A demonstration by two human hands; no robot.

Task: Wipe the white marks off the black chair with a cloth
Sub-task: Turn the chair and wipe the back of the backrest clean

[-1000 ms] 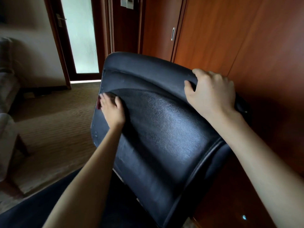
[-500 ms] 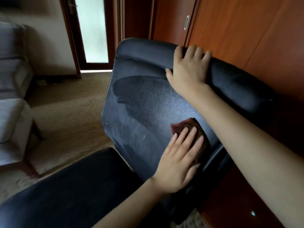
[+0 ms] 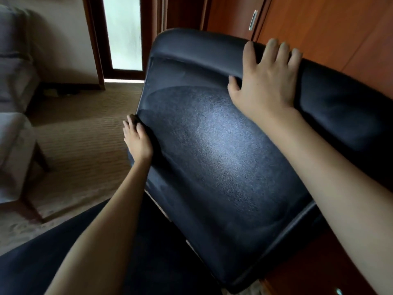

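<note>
The black chair's backrest (image 3: 223, 158) fills the middle of the head view, tilted toward me, with the seat (image 3: 148, 252) below it. Faint pale streaks (image 3: 163, 186) show near its lower left edge. My left hand (image 3: 137, 138) lies flat against the backrest's left edge. The cloth is almost wholly hidden under it; only a dark bit (image 3: 133, 119) shows at the fingertips. My right hand (image 3: 265, 79) grips the padded top roll, fingers over the top and thumb underneath.
Red-brown wooden cabinet doors (image 3: 319, 24) stand right behind and to the right of the chair. A door with frosted glass (image 3: 125, 33) is at the back. Beige carpet (image 3: 85, 145) lies left, with a pale upholstered chair (image 3: 14, 145) at the far left.
My left hand swept from the backrest's lower right across to its left edge. My right hand shifted right along the top roll. The view moved closer.
</note>
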